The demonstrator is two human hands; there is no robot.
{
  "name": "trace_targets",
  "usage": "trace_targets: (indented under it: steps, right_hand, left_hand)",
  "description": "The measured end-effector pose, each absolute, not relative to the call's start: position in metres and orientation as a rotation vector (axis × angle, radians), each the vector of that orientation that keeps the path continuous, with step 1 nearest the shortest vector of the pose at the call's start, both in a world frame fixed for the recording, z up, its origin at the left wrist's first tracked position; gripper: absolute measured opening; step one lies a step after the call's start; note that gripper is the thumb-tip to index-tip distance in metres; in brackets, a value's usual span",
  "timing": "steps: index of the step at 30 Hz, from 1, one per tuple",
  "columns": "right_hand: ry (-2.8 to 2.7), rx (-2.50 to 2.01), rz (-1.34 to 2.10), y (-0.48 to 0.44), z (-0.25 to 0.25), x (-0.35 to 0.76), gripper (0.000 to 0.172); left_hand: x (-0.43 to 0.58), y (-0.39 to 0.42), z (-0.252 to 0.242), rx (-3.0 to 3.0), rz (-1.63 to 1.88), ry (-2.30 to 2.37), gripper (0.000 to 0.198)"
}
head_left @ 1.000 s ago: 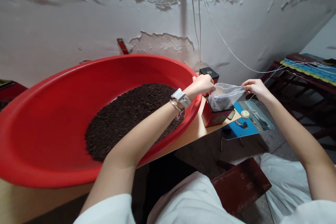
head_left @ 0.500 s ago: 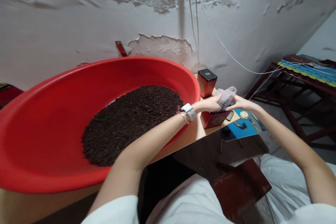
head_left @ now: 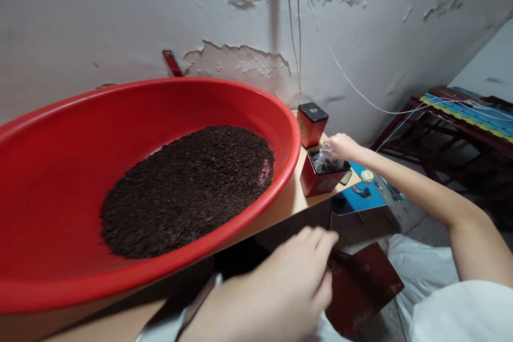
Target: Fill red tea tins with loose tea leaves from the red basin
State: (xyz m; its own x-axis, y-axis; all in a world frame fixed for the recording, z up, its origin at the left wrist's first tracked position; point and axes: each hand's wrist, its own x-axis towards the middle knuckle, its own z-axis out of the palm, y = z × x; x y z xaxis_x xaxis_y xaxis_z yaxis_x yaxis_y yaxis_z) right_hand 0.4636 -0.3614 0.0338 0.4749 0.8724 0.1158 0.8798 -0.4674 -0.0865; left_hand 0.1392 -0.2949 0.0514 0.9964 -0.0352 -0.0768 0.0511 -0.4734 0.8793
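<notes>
My right hand [head_left: 341, 147] pinches the gathered top of a clear plastic bag [head_left: 323, 159]. Most of that bag sits down inside a red square tin [head_left: 320, 184] with a black rim and no lid on it. In front of the table edge, close to my body, my left hand [head_left: 290, 267] is a little blurred. Its fingers are loosely bent, the thumb stands apart from them, and no object shows in it. A large red basin [head_left: 236, 232] holds a broad heap of dark, dry tea leaves [head_left: 188, 192].
Behind the bagged tin stands another red tin [head_left: 311, 125] with a black lid. Beyond the table corner is a low blue surface [head_left: 366, 197] with a round pale item [head_left: 367, 176]. A dark red stool [head_left: 364, 283] is below; white cables [head_left: 336, 59] hang along the peeling wall.
My left hand has left the bag and come back toward my body. The bag has gone down into the tin, my right hand still at its top. The view has shifted slightly.
</notes>
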Motion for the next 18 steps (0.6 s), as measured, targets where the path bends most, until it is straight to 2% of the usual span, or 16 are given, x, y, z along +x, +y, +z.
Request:
trace_targets:
  steps: [2,3,5,7,9,12,14,15,18]
  right_hand:
    - [-1.440,-2.503,0.019,-0.356,0.034,0.465,0.024]
    - [-1.368,-2.466,0.111,-0.355,0.034,0.466,0.030]
    - [-1.190,-2.415,0.362,-0.355,0.035,0.470,0.027]
    - [-1.023,-2.350,0.612,-0.360,0.039,0.473,0.018]
    - [-1.021,-2.282,0.786,-0.367,0.046,0.476,0.019]
    - [-1.380,-2.343,0.950,-0.379,0.060,0.475,0.048]
    - [-1.731,-2.503,0.832,-0.385,0.067,0.472,0.064]
    - [-1.900,-2.581,0.681,-0.387,0.068,0.469,0.065]
    - [-2.329,-2.635,0.212,-0.388,0.065,0.465,0.048]
  left_hand:
    - [0.107,-0.301,0.036,2.155,-0.343,-0.075,0.071]
    - [0.100,-0.303,0.026,2.164,-0.414,-0.072,0.075]
    - [0.105,-0.307,0.005,2.136,-0.453,-0.043,0.073]
    - [0.131,-0.308,-0.016,2.105,-0.329,0.001,0.066]
    - [0.172,-0.306,-0.037,2.122,-0.094,0.009,0.068]
    - [0.241,-0.298,-0.063,2.172,0.337,0.114,0.081]
    - [0.282,-0.290,-0.074,2.171,0.530,0.147,0.095]
    - [0.298,-0.287,-0.077,2.167,0.584,0.162,0.100]
    - [0.330,-0.276,-0.078,2.170,0.658,0.177,0.107]
